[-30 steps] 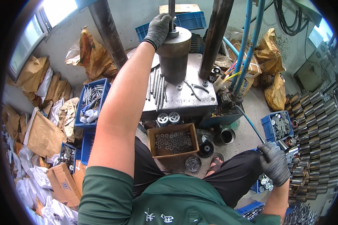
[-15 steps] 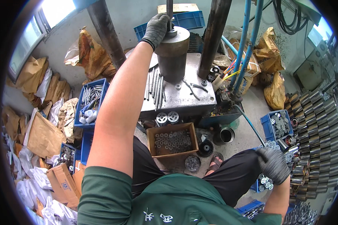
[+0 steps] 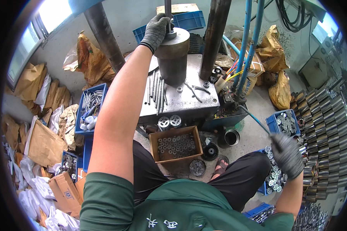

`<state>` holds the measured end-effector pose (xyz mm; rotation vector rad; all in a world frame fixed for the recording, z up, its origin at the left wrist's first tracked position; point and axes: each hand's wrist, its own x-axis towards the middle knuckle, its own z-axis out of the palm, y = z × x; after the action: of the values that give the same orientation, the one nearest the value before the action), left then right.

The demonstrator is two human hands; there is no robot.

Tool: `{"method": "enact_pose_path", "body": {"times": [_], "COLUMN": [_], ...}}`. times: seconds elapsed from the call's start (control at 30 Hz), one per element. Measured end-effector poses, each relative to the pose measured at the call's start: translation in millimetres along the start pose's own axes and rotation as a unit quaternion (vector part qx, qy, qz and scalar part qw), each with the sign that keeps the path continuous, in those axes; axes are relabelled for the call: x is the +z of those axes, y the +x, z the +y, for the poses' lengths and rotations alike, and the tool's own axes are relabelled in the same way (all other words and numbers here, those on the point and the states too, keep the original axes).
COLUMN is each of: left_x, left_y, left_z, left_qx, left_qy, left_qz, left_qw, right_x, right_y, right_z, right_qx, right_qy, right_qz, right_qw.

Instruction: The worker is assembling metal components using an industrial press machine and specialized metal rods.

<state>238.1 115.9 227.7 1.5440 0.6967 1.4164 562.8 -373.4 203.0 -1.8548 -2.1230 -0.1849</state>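
Note:
My left hand (image 3: pixel 157 30), in a grey knit glove, is closed round an upright metal rod (image 3: pixel 167 11) where it meets a small collar on top of a thick steel cylinder (image 3: pixel 172 63). The cylinder stands on the metal table of a press (image 3: pixel 181 104). My right hand (image 3: pixel 287 156), also gloved and slightly blurred, is closed at the end of a long thin lever (image 3: pixel 255 118) running from the press's right side. Several loose metal rods (image 3: pixel 157 90) lie left of the cylinder. Pliers (image 3: pixel 193 91) and a small ring (image 3: pixel 179 89) lie to its right.
Below the table sits a wooden box (image 3: pixel 153 148) of small round parts. Blue crates (image 3: pixel 273 124) of wheel-like parts and stacked metal tubes (image 3: pixel 324 134) stand right. A blue crate (image 3: pixel 81 111) of rods stands left. Steel columns (image 3: pixel 216 38) and blue hoses (image 3: pixel 247 46) rise beyond.
My right hand has moved up and away from my knee, and the lever's end has risen with it. My left hand stays on the rod; the whole view has shifted slightly.

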Motion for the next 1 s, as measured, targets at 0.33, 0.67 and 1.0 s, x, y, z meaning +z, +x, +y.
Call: {"method": "enact_pose_path", "body": {"times": [0.33, 0.67, 1.0], "left_x": [6, 8, 56], "left_y": [-2, -37, -250], "left_z": [8, 16, -5], "left_qx": [-0.017, 0.052, 0.042], "left_qy": [-0.010, -0.002, -0.137], "left_qz": [0.003, -0.011, -0.049], "left_qw": [1.000, 0.999, 0.988], "right_x": [-34, -38, -38], "right_y": [191, 218, 200], "right_z": [62, 59, 63], "right_qx": [0.028, 0.168, 0.112], "right_qy": [-0.090, -0.075, -0.046], "right_qz": [0.264, 0.175, 0.191], "right_qw": [0.960, 0.967, 0.974]}}
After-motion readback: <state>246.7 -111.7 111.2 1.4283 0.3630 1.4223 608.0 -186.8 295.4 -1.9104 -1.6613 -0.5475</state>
